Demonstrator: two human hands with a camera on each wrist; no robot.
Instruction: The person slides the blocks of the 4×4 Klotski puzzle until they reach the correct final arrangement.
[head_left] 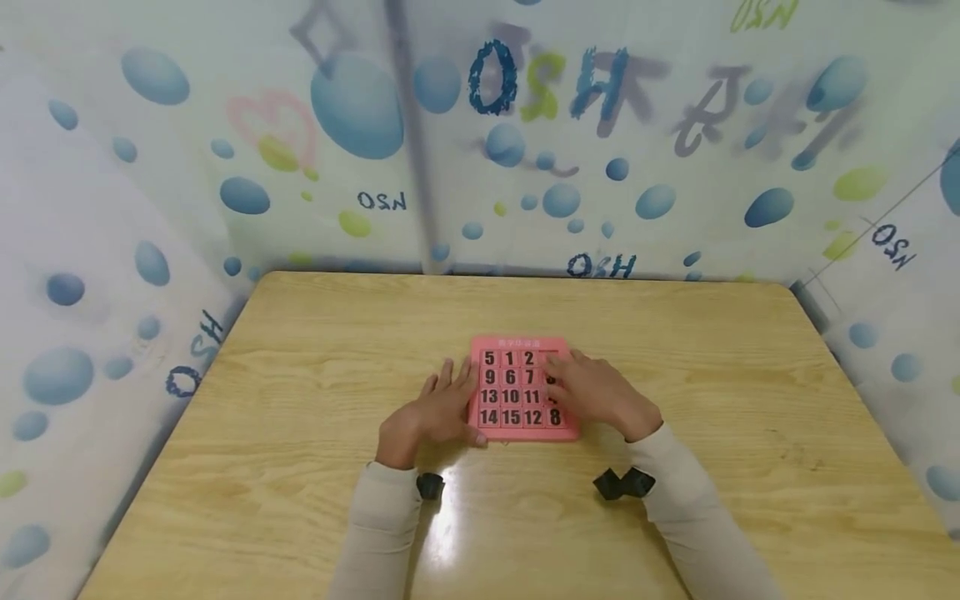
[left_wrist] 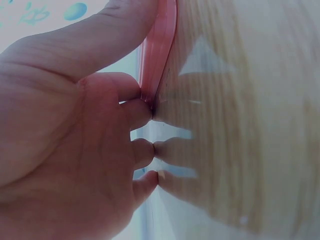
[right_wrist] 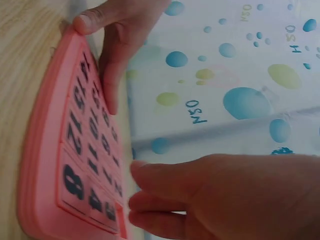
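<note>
A pink sliding number puzzle lies flat on the table, with black numerals on square tiles. Its top row reads 5, 1, 2, then a darker gap at the top right corner. Along the puzzle's left edge rests my left hand, fingers fairly straight and spread, thumb at the near left corner. In the left wrist view its fingertips meet the glossy tabletop beside the pink frame. My right hand reaches over the right column, fingertips close above the tiles and partly covering them. The 8 tile shows below them.
The wooden table extends around the puzzle on all sides. Patterned walls with blue and green drops enclose its back and sides. Dark wrist-worn pieces sit by the light sleeves.
</note>
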